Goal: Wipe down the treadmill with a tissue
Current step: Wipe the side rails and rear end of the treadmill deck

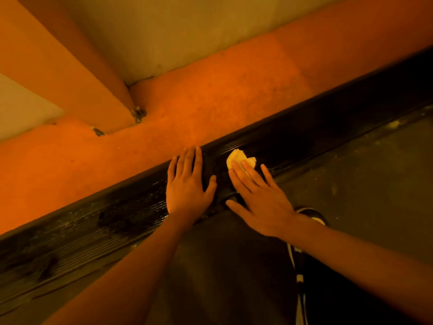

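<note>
1. Left hand point(187, 186): flat, palm down, fingers straight and close together, thumb out to the right. Holds nothing. Rests on the side rail point(93, 226) of the treadmill point(328, 127), fingertips at the rail's far edge.
2. Right hand point(260, 200): also flat, fingers straight and spread, thumb pointing left. It lies just beside the left hand, and the two do not touch.
3. Tissue point(240, 157): pale crumpled wad on the rail, pressed down under the right hand's fingertips point(243, 164). Its far part sticks out beyond them. No curl of the fingers round it.
4. Side rail: dark, ribbed lengthwise, running on a diagonal from near left to far right. Pale specks and streaks along it, with darker blotches on the left stretch.
5. Belt point(365, 184): dull dark surface on the near side of the rail, filling the right and near part of the view. Pale flecks toward its far right edge.
6. Shoe point(311, 213): dark with a pale toe rim, on the belt just near of the right wrist, mostly hidden by the forearm.
7. Floor point(210, 102): orange, on the far side of the rail.
8. Pillar point(70, 73): orange, far left, meeting the floor. Bits of debris point(138, 114) at its foot.
9. Wall point(175, 31): pale, beyond the floor.
</note>
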`<act>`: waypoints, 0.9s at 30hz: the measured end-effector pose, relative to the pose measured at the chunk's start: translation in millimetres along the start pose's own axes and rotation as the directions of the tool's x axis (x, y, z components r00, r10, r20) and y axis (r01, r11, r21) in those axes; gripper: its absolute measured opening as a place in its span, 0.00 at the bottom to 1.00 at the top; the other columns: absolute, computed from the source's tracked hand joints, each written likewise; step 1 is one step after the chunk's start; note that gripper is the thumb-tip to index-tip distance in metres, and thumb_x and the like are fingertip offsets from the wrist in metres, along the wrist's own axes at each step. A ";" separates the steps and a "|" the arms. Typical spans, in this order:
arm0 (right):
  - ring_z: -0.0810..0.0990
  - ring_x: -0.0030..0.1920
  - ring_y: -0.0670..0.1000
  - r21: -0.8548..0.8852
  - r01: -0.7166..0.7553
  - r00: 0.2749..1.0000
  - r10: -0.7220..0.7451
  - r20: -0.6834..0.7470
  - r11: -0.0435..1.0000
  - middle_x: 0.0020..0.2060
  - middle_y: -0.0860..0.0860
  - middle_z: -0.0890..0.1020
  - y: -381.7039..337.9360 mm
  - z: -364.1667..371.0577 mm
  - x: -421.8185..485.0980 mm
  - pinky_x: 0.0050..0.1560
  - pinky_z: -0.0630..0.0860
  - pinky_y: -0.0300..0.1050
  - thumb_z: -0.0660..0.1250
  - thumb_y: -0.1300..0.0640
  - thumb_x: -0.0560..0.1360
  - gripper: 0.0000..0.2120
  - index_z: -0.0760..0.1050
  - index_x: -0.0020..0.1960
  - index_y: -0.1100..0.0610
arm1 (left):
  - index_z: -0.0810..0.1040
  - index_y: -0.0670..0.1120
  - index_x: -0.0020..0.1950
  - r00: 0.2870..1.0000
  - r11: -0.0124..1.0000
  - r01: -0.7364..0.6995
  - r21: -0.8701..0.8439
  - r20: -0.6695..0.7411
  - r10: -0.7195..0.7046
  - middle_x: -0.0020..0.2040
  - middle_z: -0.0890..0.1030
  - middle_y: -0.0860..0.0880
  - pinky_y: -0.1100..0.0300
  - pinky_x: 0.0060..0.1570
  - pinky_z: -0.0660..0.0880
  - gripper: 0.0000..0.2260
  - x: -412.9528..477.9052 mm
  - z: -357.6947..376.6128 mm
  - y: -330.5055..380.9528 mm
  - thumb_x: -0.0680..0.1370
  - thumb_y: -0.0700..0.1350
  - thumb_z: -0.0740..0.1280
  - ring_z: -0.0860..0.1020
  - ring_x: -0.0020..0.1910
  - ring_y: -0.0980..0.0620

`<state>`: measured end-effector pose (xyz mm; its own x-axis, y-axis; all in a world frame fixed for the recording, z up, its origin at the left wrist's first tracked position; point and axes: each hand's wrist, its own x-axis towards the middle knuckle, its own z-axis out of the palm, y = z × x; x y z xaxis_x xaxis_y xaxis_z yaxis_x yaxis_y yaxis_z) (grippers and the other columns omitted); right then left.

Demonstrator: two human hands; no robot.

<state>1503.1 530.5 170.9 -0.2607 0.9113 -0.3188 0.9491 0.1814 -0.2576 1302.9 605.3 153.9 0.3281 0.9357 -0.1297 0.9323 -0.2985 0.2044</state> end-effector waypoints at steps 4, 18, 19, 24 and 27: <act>0.33 0.82 0.50 -0.010 -0.117 0.988 0.118 0.104 0.993 0.83 0.47 0.38 -18.1 -5.7 8.1 0.80 0.33 0.56 0.16 0.25 0.66 0.54 0.38 0.85 0.51 | 0.55 0.43 0.84 0.995 0.995 -0.065 -0.074 0.075 0.071 0.84 0.55 0.40 0.47 0.81 0.46 0.37 -3.9 -15.5 -11.4 0.82 0.63 0.55 0.52 0.83 0.42; 0.31 0.81 0.47 -0.048 -0.049 0.996 0.053 0.071 0.998 0.83 0.50 0.35 -41.4 -2.4 13.2 0.83 0.37 0.52 0.23 0.28 0.75 0.44 0.33 0.83 0.53 | 0.44 0.51 0.86 0.995 0.995 0.016 0.100 0.092 -0.026 0.85 0.42 0.45 0.44 0.81 0.38 0.36 -85.2 -31.6 -145.6 0.81 0.67 0.42 0.39 0.84 0.44; 0.33 0.82 0.48 -0.057 -0.055 0.998 0.057 0.033 0.997 0.83 0.51 0.37 -40.4 1.2 11.9 0.83 0.40 0.54 0.26 0.29 0.78 0.42 0.35 0.84 0.54 | 0.45 0.51 0.86 0.997 0.995 0.027 0.098 0.072 -0.034 0.85 0.42 0.45 0.44 0.81 0.38 0.36 -86.4 -27.1 -152.9 0.81 0.67 0.42 0.39 0.84 0.44; 0.33 0.82 0.48 0.009 -0.103 0.994 0.103 -0.030 0.995 0.84 0.52 0.39 -49.2 8.1 32.3 0.81 0.34 0.51 0.29 0.29 0.79 0.43 0.38 0.84 0.56 | 0.47 0.50 0.86 1.000 0.991 -0.018 0.131 0.019 0.015 0.85 0.43 0.45 0.39 0.81 0.44 0.35 -91.2 -14.4 -168.8 0.83 0.66 0.47 0.41 0.84 0.45; 0.34 0.82 0.48 0.011 -0.088 0.995 0.088 -0.051 0.996 0.84 0.51 0.41 -48.5 5.6 43.3 0.81 0.34 0.52 0.30 0.31 0.80 0.41 0.40 0.85 0.56 | 0.48 0.50 0.86 1.000 0.991 0.005 0.135 0.007 -0.006 0.85 0.43 0.45 0.38 0.81 0.44 0.35 -91.2 -13.3 -165.8 0.83 0.66 0.48 0.42 0.84 0.45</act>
<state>1444.7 559.1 164.4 -0.1667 0.9415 -0.2930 0.9662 0.0967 -0.2389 1116.4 572.0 144.8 0.3234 0.9361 -0.1379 0.9460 -0.3165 0.0705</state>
